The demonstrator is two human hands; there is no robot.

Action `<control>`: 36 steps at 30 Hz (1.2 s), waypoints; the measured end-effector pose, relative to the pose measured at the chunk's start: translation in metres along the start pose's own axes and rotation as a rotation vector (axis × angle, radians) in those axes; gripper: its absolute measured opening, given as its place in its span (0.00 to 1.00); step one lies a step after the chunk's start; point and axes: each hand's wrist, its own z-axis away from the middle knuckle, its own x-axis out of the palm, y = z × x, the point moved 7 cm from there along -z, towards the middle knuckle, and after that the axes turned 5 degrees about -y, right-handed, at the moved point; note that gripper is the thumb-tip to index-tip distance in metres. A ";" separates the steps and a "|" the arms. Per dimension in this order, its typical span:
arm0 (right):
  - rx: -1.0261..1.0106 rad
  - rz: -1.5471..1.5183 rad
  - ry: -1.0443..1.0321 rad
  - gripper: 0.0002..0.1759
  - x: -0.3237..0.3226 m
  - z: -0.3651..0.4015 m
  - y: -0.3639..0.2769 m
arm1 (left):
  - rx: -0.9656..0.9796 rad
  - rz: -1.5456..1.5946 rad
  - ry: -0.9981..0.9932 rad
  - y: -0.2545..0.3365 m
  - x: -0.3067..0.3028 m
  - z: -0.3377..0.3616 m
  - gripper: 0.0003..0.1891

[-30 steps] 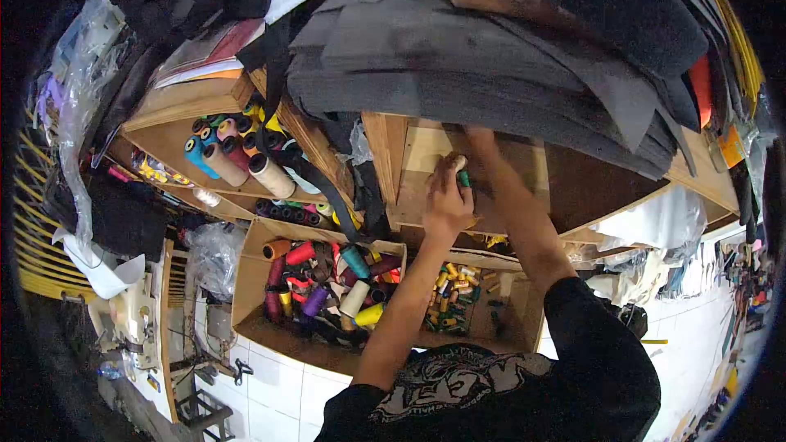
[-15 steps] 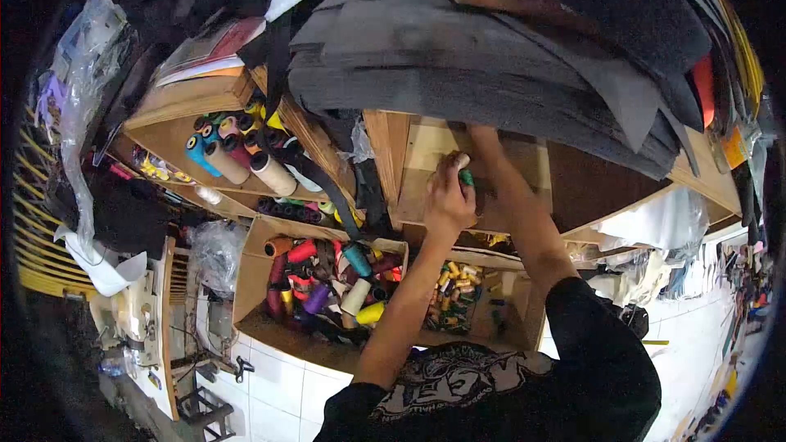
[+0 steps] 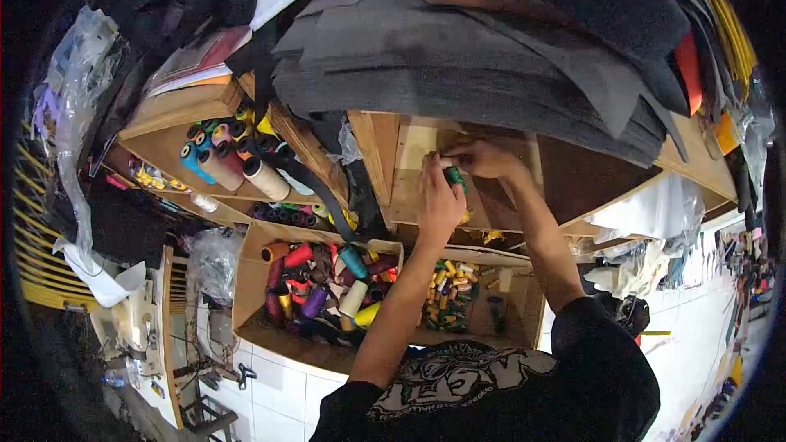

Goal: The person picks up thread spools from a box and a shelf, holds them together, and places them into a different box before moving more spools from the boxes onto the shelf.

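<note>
My left hand [image 3: 442, 206] is raised in front of a wooden compartment, its fingers wrapped round small thread spools. A green spool [image 3: 455, 178] shows beside the fingers, and a yellowish end peeks out lower down. My right hand [image 3: 491, 160] meets it from the right, with its fingertips bent together at the top of the left hand. What those fingertips pinch, if anything, is too blurred to make out. Below my forearms stands a cardboard box [image 3: 246, 299] with large thread cones on its left side and several small spools [image 3: 452, 290] on its right.
Stacked dark grey felt sheets [image 3: 458, 57] overhang the compartment [image 3: 375, 151]. More thread cones [image 3: 266, 180] lie on a wooden shelf at left. A sewing machine [image 3: 135, 331] stands at lower left. White plastic [image 3: 655, 213] hangs out of the right-hand shelf.
My right hand has come back from under the felt sheets to my left hand. My left hand still holds the green spool and has shifted slightly left in view.
</note>
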 end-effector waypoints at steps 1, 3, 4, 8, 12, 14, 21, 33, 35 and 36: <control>0.004 0.050 0.016 0.22 -0.001 0.003 0.001 | -0.018 -0.001 -0.004 0.001 -0.001 0.000 0.32; 0.011 0.151 0.049 0.23 -0.007 0.009 -0.007 | -0.013 -0.036 0.005 0.003 -0.003 -0.002 0.32; 0.026 0.094 0.056 0.23 -0.009 0.013 -0.009 | 0.007 -0.069 0.016 0.004 -0.003 -0.001 0.33; 0.128 -0.048 0.048 0.23 -0.017 0.009 -0.026 | -0.171 0.083 -0.140 0.015 -0.012 -0.001 0.37; 0.153 0.006 -0.042 0.22 -0.014 0.001 -0.044 | 0.041 0.006 0.097 0.009 -0.011 -0.001 0.37; 0.228 0.221 -0.060 0.22 -0.019 -0.003 -0.047 | 0.041 -0.028 0.129 0.012 -0.016 0.000 0.37; 0.277 0.199 -0.039 0.22 -0.010 -0.007 -0.025 | -0.121 0.149 0.177 -0.004 -0.026 -0.006 0.33; 0.011 -0.434 0.774 0.19 -0.057 0.013 0.024 | 0.134 0.062 0.347 0.001 -0.021 -0.007 0.29; 0.027 -0.332 0.856 0.19 -0.057 -0.001 0.034 | 0.002 0.071 0.244 -0.004 -0.017 -0.007 0.29; 0.052 -0.294 0.875 0.20 -0.057 -0.007 0.042 | -0.038 0.074 0.210 -0.006 -0.015 -0.006 0.29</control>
